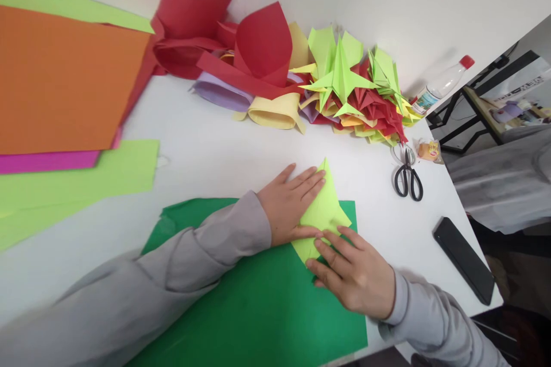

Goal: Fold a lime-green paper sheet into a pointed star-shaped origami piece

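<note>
A light-green folded sheet of paper [323, 206] with a pointed top lies over a dark green sheet [258, 304]. Its tip reaches past the green sheet onto the white table. My left hand [287, 206] lies flat across the folded paper's left side, fingers stretched out towards the tip and thumb along its lower part. My right hand [355, 272] rests at the lower right of the same paper, its fingers spread and slightly bent, with fingertips touching the lower part near my left thumb. Both hands cover parts of the folds.
Large orange [64, 80] and light-green sheets [129, 169] lie at left. Rolled red paper [264, 43] and a pile of folded paper stars [340, 77] stand at the back. Black scissors [408, 178], a snack packet [429, 151], a bottle [443, 85] and a phone [464, 261] are at right.
</note>
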Demonstrator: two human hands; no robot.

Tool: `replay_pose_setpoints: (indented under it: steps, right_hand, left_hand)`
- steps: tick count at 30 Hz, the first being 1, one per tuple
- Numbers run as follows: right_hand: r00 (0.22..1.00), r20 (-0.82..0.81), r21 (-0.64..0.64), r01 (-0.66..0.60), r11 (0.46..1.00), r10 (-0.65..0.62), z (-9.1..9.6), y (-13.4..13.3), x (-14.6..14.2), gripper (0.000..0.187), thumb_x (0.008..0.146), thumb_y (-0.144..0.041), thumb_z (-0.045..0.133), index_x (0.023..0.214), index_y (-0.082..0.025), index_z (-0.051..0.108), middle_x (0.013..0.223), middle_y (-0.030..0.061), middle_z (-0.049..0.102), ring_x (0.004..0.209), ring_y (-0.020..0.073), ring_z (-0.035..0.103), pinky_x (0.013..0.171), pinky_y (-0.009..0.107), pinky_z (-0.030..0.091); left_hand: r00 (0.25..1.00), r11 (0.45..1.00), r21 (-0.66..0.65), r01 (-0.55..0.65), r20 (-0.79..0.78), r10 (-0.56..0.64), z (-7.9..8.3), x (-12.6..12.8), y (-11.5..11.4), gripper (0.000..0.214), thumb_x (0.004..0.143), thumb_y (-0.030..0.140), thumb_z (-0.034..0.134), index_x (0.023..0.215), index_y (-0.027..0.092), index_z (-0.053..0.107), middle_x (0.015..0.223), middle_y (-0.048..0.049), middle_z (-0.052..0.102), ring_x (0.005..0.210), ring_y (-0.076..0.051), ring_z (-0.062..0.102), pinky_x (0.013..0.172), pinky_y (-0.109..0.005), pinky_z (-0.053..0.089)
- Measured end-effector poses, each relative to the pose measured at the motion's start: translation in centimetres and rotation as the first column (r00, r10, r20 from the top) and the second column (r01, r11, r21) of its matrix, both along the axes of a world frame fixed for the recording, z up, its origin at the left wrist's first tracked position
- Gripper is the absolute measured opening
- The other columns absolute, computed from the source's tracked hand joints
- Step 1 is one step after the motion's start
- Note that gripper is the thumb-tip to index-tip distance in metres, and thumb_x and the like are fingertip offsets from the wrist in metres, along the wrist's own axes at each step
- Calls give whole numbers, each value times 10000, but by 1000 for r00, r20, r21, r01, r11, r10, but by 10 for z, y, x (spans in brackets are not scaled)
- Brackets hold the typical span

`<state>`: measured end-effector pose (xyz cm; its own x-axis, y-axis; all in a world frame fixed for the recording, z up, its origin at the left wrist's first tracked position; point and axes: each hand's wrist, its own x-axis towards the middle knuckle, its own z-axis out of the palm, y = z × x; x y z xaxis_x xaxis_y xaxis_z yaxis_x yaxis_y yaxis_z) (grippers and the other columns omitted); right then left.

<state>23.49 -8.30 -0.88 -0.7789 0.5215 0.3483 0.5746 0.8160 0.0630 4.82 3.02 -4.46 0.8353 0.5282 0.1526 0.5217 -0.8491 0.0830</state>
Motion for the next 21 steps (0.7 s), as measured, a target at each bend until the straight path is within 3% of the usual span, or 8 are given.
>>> replay_pose_setpoints:
  steps: [8, 21]
  right_hand:
    - [999, -3, 28, -46, 999, 46, 2, 0, 0, 219, 921, -206, 555, 985, -34, 674, 1012, 174, 714, 988, 274, 645, 780, 397, 520]
    - [989, -13, 18, -145, 989, 145, 7, 8, 3, 208, 939, -220, 534, 919, -81, 688, 984, 110, 725, 931, 197, 646, 832, 341, 510]
  left_hand:
    - [1000, 1000, -11, 1, 5, -1, 0, 0, 0, 878, 839, 726, 314, 1429, 76, 337, 1516, -190, 271, 1407, -313, 236, 1129, -520, 61]
    - [1000, 1000, -12, 1, -10, -1, 2, 0, 0, 897, 842, 720, 315, 1430, 42, 315, 1523, -184, 245, 1413, -309, 218, 1123, -530, 78]
